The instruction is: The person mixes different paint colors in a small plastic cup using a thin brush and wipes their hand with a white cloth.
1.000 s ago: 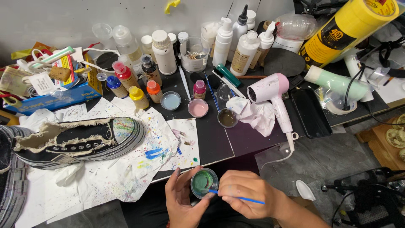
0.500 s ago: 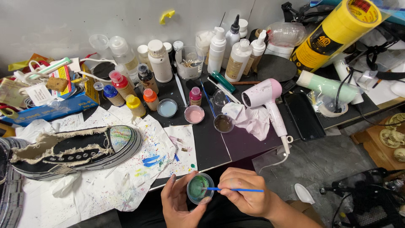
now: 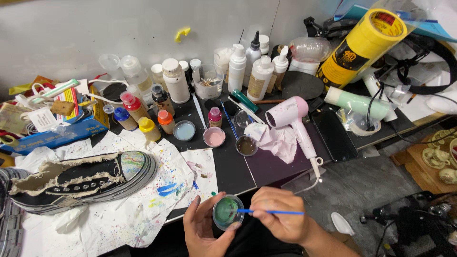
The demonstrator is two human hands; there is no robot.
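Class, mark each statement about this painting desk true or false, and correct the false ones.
1. The left hand holds a small cup of green paint. True.
2. The right hand holds a blue-handled brush with its tip in that cup. True.
3. The pink hair dryer is in the right hand. False: it lies on the black mat.
4. The black shoe stands on the floor. False: it lies on paint-spattered paper.

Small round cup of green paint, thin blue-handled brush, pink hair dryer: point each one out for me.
Small round cup of green paint (image 3: 227, 212), head view, on the green paint inside.
Thin blue-handled brush (image 3: 278, 212), head view, mid-handle.
Pink hair dryer (image 3: 288, 112), head view, on the barrel.
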